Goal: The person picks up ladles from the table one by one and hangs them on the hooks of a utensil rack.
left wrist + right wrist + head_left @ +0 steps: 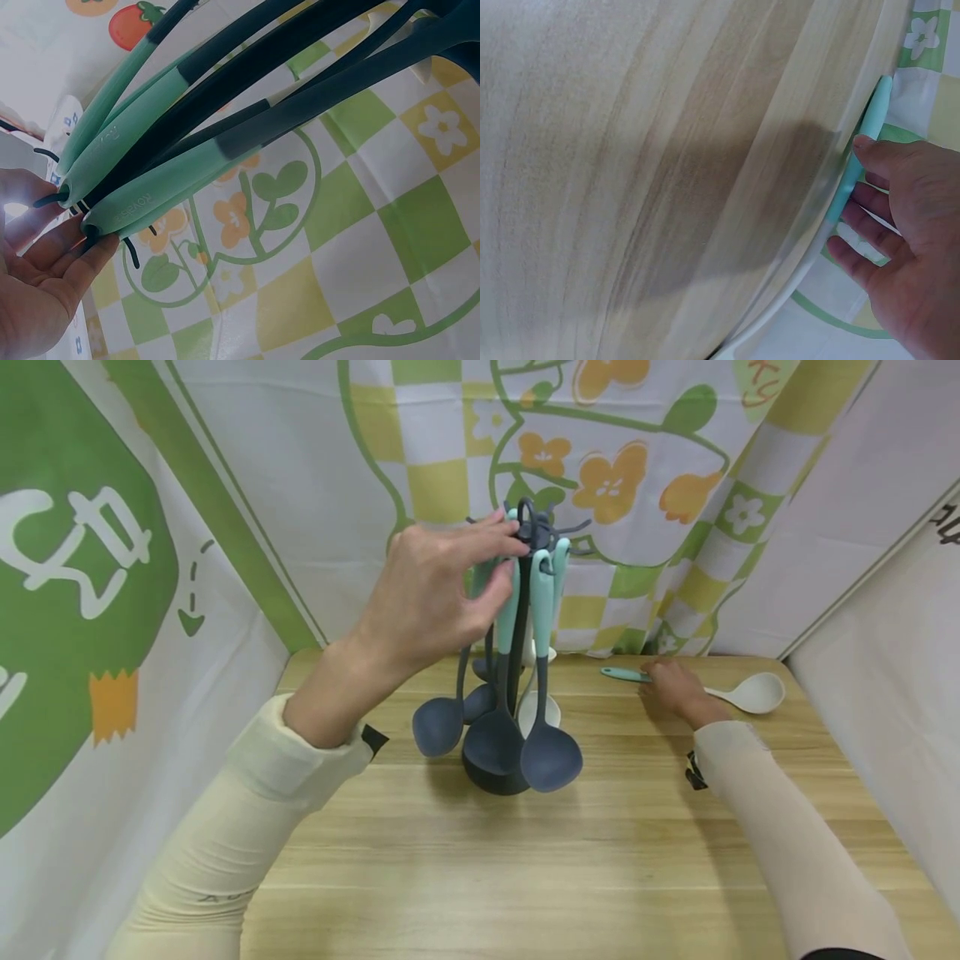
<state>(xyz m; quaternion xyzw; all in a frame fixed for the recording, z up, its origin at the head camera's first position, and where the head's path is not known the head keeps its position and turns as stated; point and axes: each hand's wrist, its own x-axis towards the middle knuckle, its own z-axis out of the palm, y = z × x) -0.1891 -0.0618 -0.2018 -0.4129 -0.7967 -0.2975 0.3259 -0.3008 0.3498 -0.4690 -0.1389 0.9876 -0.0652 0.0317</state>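
Observation:
A dark utensil stand [522, 635] stands on the table, hung with dark ladles [551, 760] that have mint handles. My left hand [442, 581] is at its top, thumb and fingertips gripping around the hooks. In the left wrist view those fingers touch the looped end of a mint handle [169, 187]. Off to the right, a white ladle [756, 693] with a mint handle lies near the table's back edge. My right hand [675, 689] pinches that handle [847, 180], thumb on one side and fingers on the other.
Behind the stand, a white utensil [551, 710] hangs partly hidden by the dark ladles. A patterned curtain [442, 485] rises along the back edge of the wooden table [450, 877]. White walls close in on both sides, the left one bearing a green print [67, 568].

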